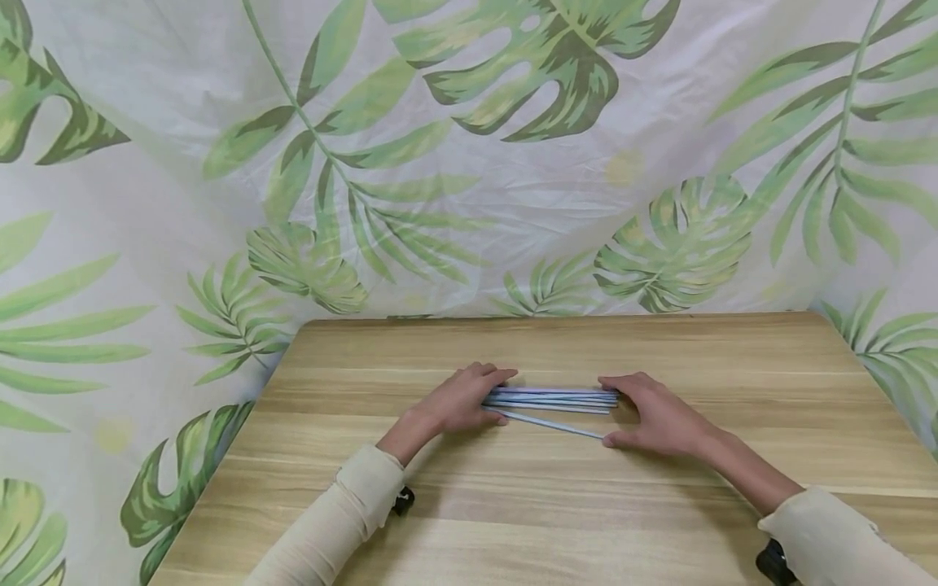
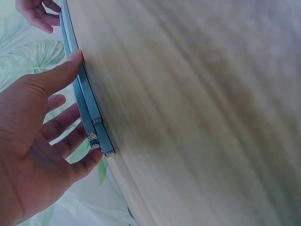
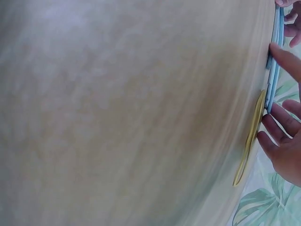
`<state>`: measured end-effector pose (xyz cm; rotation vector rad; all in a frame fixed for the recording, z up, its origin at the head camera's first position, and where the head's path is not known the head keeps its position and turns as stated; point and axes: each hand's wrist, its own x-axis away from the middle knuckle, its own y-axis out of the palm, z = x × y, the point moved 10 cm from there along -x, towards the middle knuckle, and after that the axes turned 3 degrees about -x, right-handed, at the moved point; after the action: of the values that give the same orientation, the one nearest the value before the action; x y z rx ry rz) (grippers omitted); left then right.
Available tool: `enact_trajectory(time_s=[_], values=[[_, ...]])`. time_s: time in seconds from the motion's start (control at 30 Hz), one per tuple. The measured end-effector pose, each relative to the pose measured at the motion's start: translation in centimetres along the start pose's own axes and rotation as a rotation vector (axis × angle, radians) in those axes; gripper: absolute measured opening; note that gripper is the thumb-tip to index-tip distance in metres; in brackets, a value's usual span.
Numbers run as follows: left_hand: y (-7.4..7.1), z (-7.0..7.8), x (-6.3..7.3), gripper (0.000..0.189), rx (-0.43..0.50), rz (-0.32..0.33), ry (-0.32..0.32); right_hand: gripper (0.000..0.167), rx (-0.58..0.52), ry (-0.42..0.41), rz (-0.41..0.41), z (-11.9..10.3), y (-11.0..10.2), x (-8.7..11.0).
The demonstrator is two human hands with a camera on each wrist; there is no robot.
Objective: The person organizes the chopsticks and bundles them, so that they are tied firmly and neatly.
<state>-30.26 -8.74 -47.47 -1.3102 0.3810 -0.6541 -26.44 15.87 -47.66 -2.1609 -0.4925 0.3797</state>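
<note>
Several thin, pale blue sticks [image 1: 553,399] lie side by side on the wooden table [image 1: 513,521]. One stick [image 1: 557,425] slants away from the bundle toward the near side. My left hand [image 1: 469,397] is around the bundle's left end, with its thumb on the near side and fingers on the far side. Silvery, textured stick ends [image 2: 95,141] show by its fingers in the left wrist view. Around the other end, my right hand [image 1: 659,413] spreads thumb and fingers wide. Its thumb touches the tip of the slanted stick. A yellow rubber band [image 3: 249,141] lies beside its fingertips in the right wrist view.
A pale cloth with green leaf prints [image 1: 542,203] hangs behind the table and along its sides. The table's back edge [image 1: 557,317] runs beyond the hands. Dark wrist devices [image 1: 403,500] show under both light sleeves [image 1: 828,529].
</note>
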Motion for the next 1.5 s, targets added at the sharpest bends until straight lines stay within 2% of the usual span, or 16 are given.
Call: enact_trajectory(time_s=[0.23,0.57,0.9,1.07,1.5], values=[[-0.1,1.0,0.1,0.071,0.014,0.018,0.071,0.063,0.029,-0.061,0.03,-0.9,-0.4,-0.3],[0.1,1.1,0.1,0.064,0.037,0.027,0.083,0.049,-0.002,-0.101,0.03,-1.6,-0.4,-0.9],[0.1,1.5,0.0,0.053,0.036,0.051,0.109,0.032,-0.054,-0.103,0.003,-2.0,0.2,-1.7],[0.3,1.4,0.0,0.048,0.03,0.062,0.111,0.028,-0.064,-0.107,-0.008,-2.4,0.6,-1.9],[0.1,1.9,0.2,0.039,0.05,0.063,0.126,0.027,-0.108,-0.058,-0.049,-2.2,1.2,-2.4]])
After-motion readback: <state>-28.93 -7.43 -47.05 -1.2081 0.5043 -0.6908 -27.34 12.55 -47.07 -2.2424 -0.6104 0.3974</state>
